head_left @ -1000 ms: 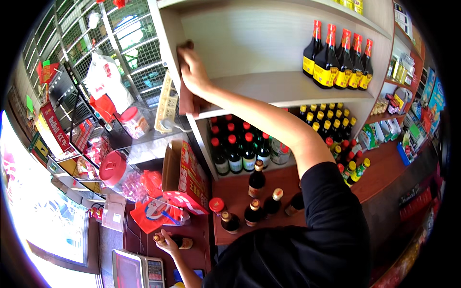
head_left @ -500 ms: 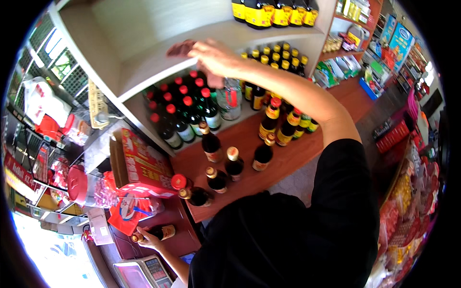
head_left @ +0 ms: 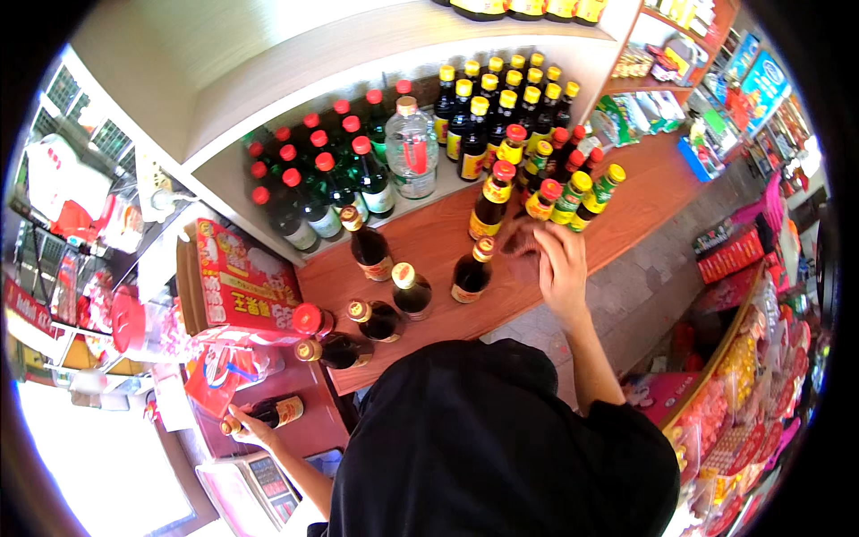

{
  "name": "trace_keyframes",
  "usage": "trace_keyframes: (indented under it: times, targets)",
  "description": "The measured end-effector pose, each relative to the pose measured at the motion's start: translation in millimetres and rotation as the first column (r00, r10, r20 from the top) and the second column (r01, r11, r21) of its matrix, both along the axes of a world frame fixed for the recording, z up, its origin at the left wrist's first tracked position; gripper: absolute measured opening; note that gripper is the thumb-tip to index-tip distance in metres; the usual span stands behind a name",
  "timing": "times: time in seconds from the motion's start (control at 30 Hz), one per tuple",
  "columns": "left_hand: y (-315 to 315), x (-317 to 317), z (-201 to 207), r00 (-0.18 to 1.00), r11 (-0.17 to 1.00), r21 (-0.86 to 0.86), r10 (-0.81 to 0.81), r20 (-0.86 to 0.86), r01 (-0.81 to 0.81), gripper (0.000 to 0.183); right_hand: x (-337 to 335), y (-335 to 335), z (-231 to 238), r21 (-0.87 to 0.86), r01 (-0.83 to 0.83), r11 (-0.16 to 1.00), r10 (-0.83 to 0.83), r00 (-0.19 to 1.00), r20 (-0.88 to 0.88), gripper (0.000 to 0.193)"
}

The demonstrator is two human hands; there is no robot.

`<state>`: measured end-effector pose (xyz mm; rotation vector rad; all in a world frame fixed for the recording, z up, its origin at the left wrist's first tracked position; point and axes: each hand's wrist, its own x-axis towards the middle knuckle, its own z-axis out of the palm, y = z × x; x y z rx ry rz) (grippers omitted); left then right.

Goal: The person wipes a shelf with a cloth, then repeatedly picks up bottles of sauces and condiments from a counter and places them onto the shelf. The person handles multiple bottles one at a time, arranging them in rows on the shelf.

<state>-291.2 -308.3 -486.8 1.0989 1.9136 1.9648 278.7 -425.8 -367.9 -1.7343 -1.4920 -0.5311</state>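
Leftward, fingers [head_left: 247, 422] on bottle [head_left: 267, 413], label [head_left: 289, 410] unclear

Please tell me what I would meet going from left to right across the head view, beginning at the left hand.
Left hand gripping a dark bottle → clear bottle → rightmost gold-capped bottle → right hand with brown cloth → blue tray.
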Motion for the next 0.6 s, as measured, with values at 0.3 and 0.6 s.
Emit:
trace_keyframes:
  times: [0.3,0.6]
  targets:
    - [-12,-58,42,0.984,0.991,0.113,-0.095,0.148,0.079,0.037,31,15,-181,-0.445,-0.095,0.89,0.085,0.995,-0.042,0.046]
    - [-43,70,329,0.862,0.794,0.337,-0.463,-0.205,0.507,0.027,56,17,-200,-0.748,-0.235,0.621,0.203,0.97,-0.136,0.054]
